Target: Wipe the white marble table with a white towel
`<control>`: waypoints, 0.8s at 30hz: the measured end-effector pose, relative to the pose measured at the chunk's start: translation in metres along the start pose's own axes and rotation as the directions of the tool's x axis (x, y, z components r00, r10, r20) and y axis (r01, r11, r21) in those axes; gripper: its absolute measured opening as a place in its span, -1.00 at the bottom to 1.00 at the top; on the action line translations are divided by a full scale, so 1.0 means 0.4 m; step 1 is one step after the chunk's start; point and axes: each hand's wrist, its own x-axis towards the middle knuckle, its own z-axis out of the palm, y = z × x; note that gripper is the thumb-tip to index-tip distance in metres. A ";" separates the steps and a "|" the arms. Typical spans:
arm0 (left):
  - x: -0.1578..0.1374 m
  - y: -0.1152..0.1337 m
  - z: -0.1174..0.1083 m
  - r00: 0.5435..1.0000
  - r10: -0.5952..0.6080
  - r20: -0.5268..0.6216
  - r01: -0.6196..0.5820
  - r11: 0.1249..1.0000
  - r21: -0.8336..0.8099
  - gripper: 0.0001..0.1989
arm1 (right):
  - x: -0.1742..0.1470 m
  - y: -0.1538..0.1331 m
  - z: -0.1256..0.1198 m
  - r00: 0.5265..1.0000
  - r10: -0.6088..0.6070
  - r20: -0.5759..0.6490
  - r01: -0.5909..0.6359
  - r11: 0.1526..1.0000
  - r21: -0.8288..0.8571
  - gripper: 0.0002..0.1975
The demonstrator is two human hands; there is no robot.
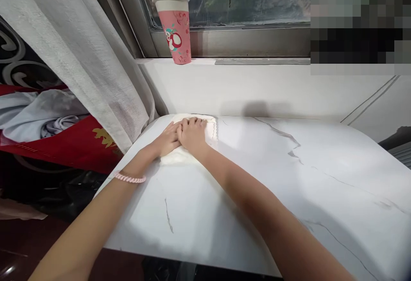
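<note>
A cream-white cloth (211, 132) with a scalloped edge lies spread on the white marble-patterned table (250, 161), close to the wall. My left hand (167, 139) rests flat on the cloth's left part, and its fingertips run in under my right hand. Palm down, my right hand (193, 134) presses on the middle of the cloth and partly overlaps the left fingers. Neither hand is closed around anything. Around my left wrist is a pink twisted band (130, 178).
A pink paper cup (176, 37) with a red straw stands on the window ledge (205, 61) behind the table. A pale curtain (93, 45) hangs along the left edge. Beyond it, a red bag (86, 144) holds grey-white fabric. The table's right corner is rounded.
</note>
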 end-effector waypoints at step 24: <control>-0.163 0.038 -0.067 0.951 -0.184 0.250 0.183 0.983 0.028 -0.32 | -0.064 -0.104 -0.002 0.981 -0.190 -0.038 0.192 0.978 0.085 -0.62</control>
